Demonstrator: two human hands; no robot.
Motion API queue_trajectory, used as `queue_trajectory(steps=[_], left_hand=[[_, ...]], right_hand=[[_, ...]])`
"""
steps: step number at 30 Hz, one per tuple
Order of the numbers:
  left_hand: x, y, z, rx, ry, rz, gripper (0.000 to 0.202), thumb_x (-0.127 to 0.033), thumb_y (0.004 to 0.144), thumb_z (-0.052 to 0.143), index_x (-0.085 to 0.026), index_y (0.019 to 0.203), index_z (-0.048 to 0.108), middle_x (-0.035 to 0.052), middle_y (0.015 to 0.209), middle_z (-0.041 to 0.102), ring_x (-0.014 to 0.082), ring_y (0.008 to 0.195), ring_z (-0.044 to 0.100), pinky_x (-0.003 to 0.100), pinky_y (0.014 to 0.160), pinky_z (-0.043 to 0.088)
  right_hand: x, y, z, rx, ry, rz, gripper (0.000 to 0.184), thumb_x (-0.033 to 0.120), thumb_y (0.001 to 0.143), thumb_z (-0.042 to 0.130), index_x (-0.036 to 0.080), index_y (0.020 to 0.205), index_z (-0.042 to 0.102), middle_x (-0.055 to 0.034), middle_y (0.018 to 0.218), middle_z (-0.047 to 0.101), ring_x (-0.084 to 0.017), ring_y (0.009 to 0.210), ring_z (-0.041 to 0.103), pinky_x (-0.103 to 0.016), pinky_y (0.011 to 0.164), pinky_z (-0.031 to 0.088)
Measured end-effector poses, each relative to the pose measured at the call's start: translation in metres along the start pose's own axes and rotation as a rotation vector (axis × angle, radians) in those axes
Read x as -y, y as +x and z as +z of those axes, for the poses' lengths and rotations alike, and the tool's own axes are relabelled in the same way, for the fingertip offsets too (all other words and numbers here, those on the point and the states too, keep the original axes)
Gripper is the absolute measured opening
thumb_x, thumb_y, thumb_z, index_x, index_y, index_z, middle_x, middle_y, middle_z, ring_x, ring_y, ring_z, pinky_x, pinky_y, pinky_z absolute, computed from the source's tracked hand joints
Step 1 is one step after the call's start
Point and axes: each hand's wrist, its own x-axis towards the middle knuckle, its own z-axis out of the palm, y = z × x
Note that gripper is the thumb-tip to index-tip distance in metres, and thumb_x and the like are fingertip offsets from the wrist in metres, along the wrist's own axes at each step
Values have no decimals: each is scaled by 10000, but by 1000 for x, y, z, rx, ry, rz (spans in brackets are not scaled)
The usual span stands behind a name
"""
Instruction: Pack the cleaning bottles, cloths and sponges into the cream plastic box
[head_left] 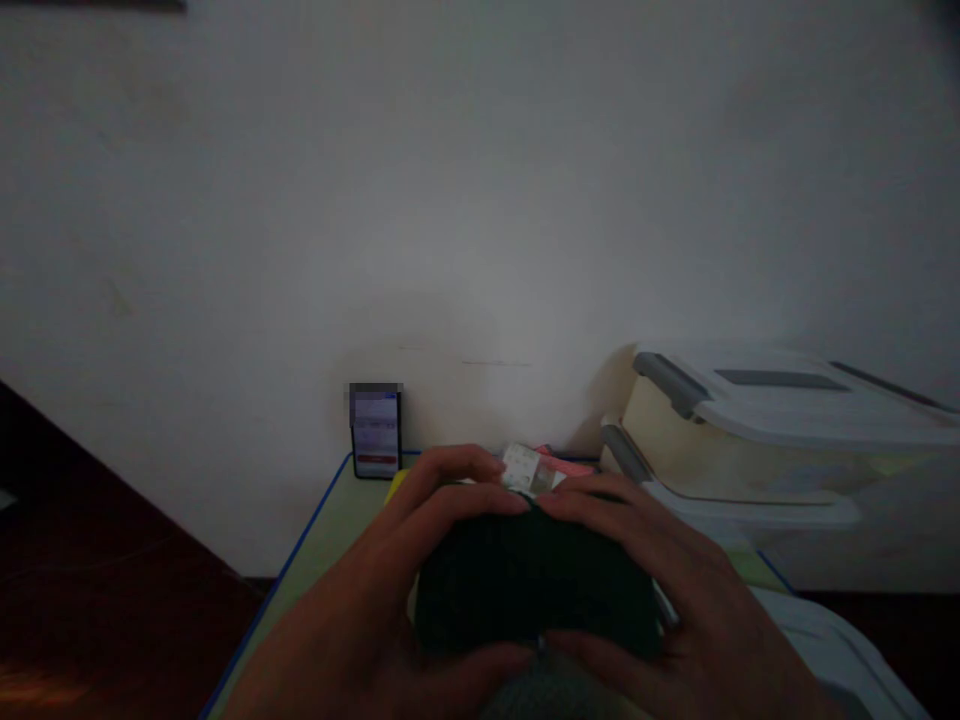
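Note:
A dark green, rounded case-like object (536, 570) is held up in front of me between both hands; its exact kind is hard to make out in the dim light. My left hand (390, 590) wraps its left side, fingers over the top edge and thumb along the bottom. On the other side my right hand (675, 580) grips it the same way, and the fingertips of both hands nearly meet at the top middle. The thumb tips come close together at the lower edge. Below them shows a blurred grey patch (547, 690).
A phone (376, 435) leans upright against the wall (480, 200) at the table's (315, 540) back left. Behind my hands lie a small white packet (521, 468) and something pink (566, 465). Pale lidded storage boxes (750, 450) stand at right, with another white lid (825, 640) lower down.

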Motion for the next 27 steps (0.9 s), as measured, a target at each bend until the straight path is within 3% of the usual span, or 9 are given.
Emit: queue_trajectory(steps=[2, 5, 12, 14, 18, 22, 25, 27], left_hand=[[1, -3, 0, -15, -13, -11, 724, -351, 694, 724, -323, 1295, 320, 46, 1349, 344, 224, 1244, 398, 305, 1005, 411], [5, -6, 0, -56, -18, -12, 772, -411, 671, 726, -311, 1313, 310, 60, 1323, 406, 256, 1232, 416, 357, 1013, 405], [3, 0, -3, -78, -33, 95, 516, -186, 669, 705, -288, 1116, 468, 11, 1012, 640, 184, 941, 610, 278, 827, 492], [3, 0, -3, -63, -59, 101, 454, -170, 680, 697, -279, 1070, 494, 3, 952, 658, 172, 875, 626, 268, 779, 501], [2, 0, -4, -42, -68, 85, 400, -163, 698, 692, -276, 1030, 501, -17, 881, 651, 144, 785, 627, 230, 696, 501], [0, 1, -4, -49, -13, 32, 482, -234, 715, 696, -287, 1130, 458, 28, 1070, 593, 195, 990, 586, 277, 827, 495], [-1, 0, -5, -40, -30, 36, 628, -329, 703, 704, -291, 1244, 387, 70, 1283, 446, 252, 1169, 477, 336, 932, 462], [-1, -2, -6, -37, -47, 33, 648, -338, 699, 704, -289, 1257, 379, 73, 1323, 394, 260, 1194, 450, 336, 940, 460]], right_hand=[[0, -1, -1, -4, 2, -11, 558, 434, 741, 663, 242, 1211, 432, -72, 1154, 637, -222, 1116, 588, -293, 873, 538], [2, -3, -3, 1, 24, -18, 554, 417, 732, 678, 243, 1206, 451, -65, 1151, 632, -207, 1101, 597, -269, 876, 531], [6, 2, -5, -8, 220, -18, 373, 233, 758, 645, 254, 1103, 506, -22, 999, 651, -134, 915, 658, -193, 832, 521], [6, 4, -5, 11, 257, -22, 396, 263, 745, 668, 257, 1103, 496, -23, 987, 650, -153, 916, 659, -212, 824, 531], [5, 5, -5, 23, 253, -15, 504, 487, 758, 637, 266, 1167, 442, -60, 1071, 632, -215, 997, 643, -251, 791, 558], [3, -2, -2, 12, 173, 25, 527, 501, 785, 600, 285, 1224, 406, -69, 1148, 612, -240, 1105, 588, -307, 855, 540], [2, -6, 1, 5, 142, 88, 515, 458, 777, 624, 310, 1226, 418, -59, 1175, 607, -253, 1151, 552, -369, 894, 518], [2, -8, 1, -7, 141, 108, 500, 426, 770, 641, 312, 1215, 443, -57, 1173, 610, -248, 1136, 562, -376, 896, 513]])
